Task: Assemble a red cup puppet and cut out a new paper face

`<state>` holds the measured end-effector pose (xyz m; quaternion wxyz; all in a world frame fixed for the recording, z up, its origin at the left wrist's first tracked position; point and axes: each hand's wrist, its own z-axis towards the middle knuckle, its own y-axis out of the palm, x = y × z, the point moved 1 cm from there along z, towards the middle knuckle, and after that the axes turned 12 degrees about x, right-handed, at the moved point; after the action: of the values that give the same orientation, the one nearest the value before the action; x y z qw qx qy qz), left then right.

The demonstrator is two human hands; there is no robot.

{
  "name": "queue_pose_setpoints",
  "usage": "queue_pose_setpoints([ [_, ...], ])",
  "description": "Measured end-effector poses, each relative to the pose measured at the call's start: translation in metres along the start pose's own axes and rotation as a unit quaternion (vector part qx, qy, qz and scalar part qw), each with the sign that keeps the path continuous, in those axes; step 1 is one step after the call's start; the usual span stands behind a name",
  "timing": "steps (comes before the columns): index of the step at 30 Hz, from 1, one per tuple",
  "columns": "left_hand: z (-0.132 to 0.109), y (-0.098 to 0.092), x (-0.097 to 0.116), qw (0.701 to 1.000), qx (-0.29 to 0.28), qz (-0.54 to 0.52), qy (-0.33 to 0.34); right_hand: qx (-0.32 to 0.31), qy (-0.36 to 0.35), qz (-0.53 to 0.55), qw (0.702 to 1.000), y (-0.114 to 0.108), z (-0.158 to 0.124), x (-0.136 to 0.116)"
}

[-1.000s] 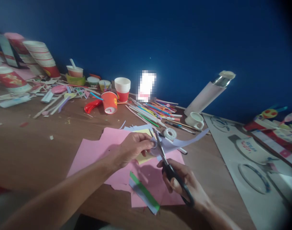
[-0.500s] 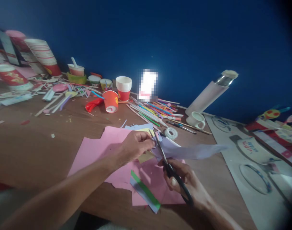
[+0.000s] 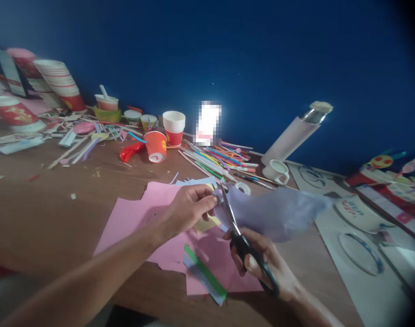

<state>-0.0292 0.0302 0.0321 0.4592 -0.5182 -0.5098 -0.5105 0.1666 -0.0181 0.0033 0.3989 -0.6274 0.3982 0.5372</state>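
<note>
My left hand (image 3: pixel 190 209) pinches the left end of a purple paper sheet (image 3: pixel 275 211). The sheet stretches to the right and is blurred at its far side. In my right hand (image 3: pixel 262 256) are black-handled scissors (image 3: pixel 234 222), their blades at the paper beside my left fingertips. Beneath both hands lie pink paper sheets (image 3: pixel 125 222) and a yellow piece (image 3: pixel 206 223). A green strip (image 3: pixel 205 271) and a pale blue one rest on the pink paper near the front. A tape roll (image 3: pixel 242 188) sits just behind the purple sheet.
Coloured straws (image 3: pixel 214 159), a red cup (image 3: pixel 155 146), stacked white-rimmed cups (image 3: pixel 174 127) and a bright blurred-out screen (image 3: pixel 208 122) stand behind. A white mug (image 3: pixel 276 171) and tall flask (image 3: pixel 296 131) are at the back right. Paper scraps (image 3: pixel 81 145) and more cups (image 3: pixel 57 81) are left.
The purple sheet has swung so that more of its face shows, now partly covering the tape roll. The scissors' blades look closer together. Both hands remain in nearly the same place.
</note>
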Motion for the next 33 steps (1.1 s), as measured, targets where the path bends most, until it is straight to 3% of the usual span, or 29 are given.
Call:
queue_pose_setpoints([
  [6,0.004,-0.013,0.011,0.997,0.064,-0.021,0.030,-0.047,-0.028,0.012,0.998,-0.001,-0.005,-0.002],
  [10,0.009,-0.026,0.020,0.991,0.017,-0.124,-0.037,-0.095,-0.046,0.038,0.994,-0.001,-0.008,-0.002],
  [12,0.010,-0.031,0.022,0.988,-0.019,-0.127,-0.081,-0.107,-0.040,0.041,0.993,-0.001,-0.008,-0.001],
  [18,0.012,-0.031,0.009,0.994,-0.048,0.069,-0.073,-0.078,-0.004,0.020,0.997,-0.001,-0.002,-0.004],
  [23,0.015,-0.030,0.002,0.978,-0.021,0.202,-0.039,-0.086,0.055,-0.012,0.995,-0.001,0.002,-0.011],
  [33,0.018,-0.028,0.007,0.988,-0.007,0.146,-0.048,-0.109,0.045,-0.043,0.992,-0.008,0.002,-0.015],
])
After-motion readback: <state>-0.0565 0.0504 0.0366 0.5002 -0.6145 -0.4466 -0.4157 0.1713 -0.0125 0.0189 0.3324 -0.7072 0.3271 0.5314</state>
